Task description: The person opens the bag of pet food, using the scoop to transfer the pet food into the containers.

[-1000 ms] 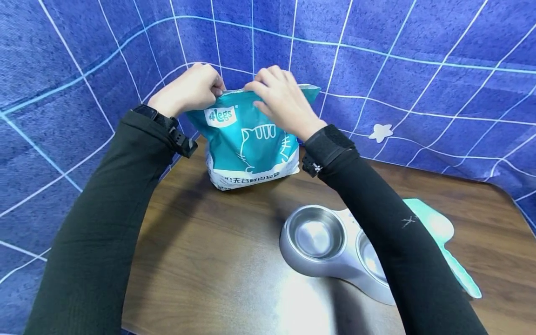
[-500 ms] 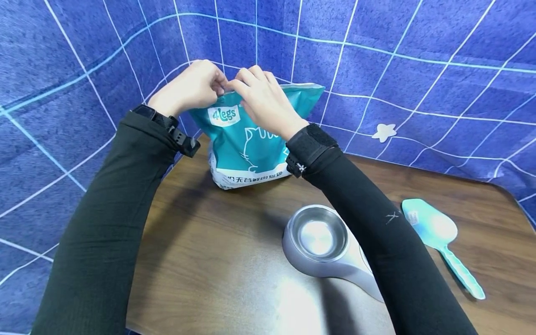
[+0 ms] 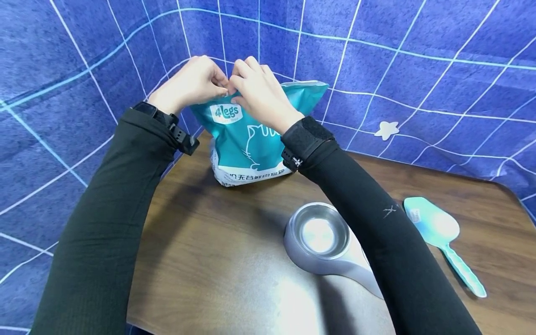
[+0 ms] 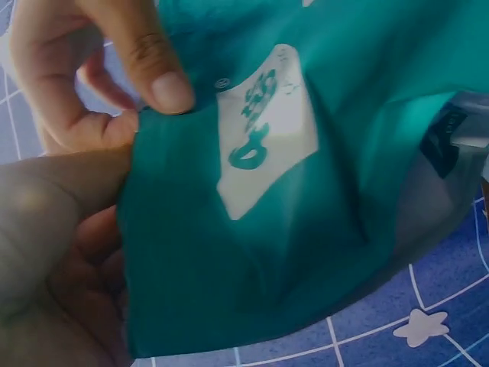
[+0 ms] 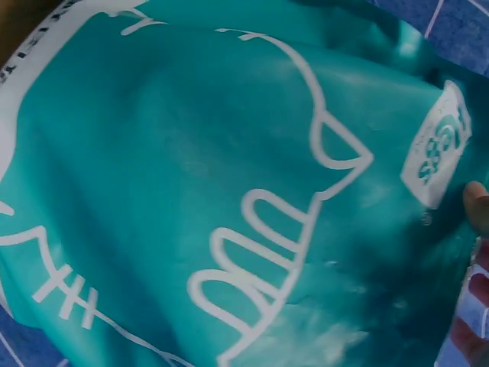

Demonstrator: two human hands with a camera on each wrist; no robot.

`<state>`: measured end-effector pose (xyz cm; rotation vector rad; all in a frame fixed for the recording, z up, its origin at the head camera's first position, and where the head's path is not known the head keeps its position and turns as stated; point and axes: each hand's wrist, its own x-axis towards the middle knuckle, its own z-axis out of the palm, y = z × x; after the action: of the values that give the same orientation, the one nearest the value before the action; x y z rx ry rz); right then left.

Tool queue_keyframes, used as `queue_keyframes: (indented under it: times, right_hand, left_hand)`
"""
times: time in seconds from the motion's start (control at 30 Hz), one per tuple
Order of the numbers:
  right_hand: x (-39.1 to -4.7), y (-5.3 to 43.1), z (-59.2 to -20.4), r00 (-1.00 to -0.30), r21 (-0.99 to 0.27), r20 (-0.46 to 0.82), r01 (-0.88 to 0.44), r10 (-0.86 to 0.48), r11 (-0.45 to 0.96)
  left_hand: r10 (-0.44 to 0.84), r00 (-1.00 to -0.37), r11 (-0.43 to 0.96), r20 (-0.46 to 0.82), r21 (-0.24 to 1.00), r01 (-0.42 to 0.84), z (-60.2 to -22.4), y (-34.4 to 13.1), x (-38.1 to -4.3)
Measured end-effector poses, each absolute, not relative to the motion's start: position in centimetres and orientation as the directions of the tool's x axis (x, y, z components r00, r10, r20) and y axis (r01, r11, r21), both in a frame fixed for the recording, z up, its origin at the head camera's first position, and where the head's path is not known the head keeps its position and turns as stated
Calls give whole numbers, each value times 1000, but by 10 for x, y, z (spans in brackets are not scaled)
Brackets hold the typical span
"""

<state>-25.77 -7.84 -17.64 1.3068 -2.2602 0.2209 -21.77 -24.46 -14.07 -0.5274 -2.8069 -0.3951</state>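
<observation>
A teal and white cat food bag [image 3: 264, 149], printed with "4Legs" and a cat outline, stands upright at the back of the table. My left hand [image 3: 194, 83] pinches its top edge near the left corner. Close beside it, my right hand [image 3: 264, 97] grips the same edge, the fingers of both hands nearly meeting. In the left wrist view, the right thumb [image 4: 172, 92] lies on the bag's front with other fingers behind the edge. The right wrist view shows mostly the bag's front [image 5: 153, 153], with fingertips [image 5: 477, 206] at the right border. Whether the bag's mouth is sealed cannot be told.
On the wooden table [image 3: 209, 260], a grey double pet bowl [image 3: 303, 263] with a metal insert stands in front of the bag, partly hidden by my right arm. A mint-green scoop [image 3: 431, 223] lies to the right. Blue grid-patterned cloth [image 3: 377, 70] hangs behind, with a white star [image 3: 386, 130].
My right hand has slid left along the bag's top edge until it is beside the left hand, and its thumb has come to the front. The left hand keeps its hold.
</observation>
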Motion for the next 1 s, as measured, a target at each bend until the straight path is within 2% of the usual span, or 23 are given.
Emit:
queue_keyframes:
  times: [0.1,0.3,0.43,0.6,0.73,0.9,1.0]
  right_hand:
    - [-254,-75,-176,-387,160,512,-835,-767,527]
    - [-247,-70,-193,-226,396,587,-757,-777,520]
    - [-237,-69,-207,-174,432,651,-715,-738,550]
    - [-219,-65,-221,-125,353,735,-768,-666,534]
    - [-217,-62,-224,-127,212,794,-859,-594,467]
    - [-232,-50,-215,-193,22,819,-930,-540,367]
    - [-245,-37,-207,-270,-48,798,-920,-539,389]
  left_hand:
    - [310,-886,894,345,213,395,-145,-240,-220]
    - [211,-899,917,385,240,318,-152,-233,-222]
    - [124,-891,937,437,244,250,-153,-231,-225]
    - [35,-858,945,513,263,196,-152,-232,-229]
    - [23,-849,946,528,262,189,-151,-232,-229]
    - [44,-906,950,422,264,169,-146,-233,-225]
    - [69,-930,958,362,237,163,-145,-227,-225]
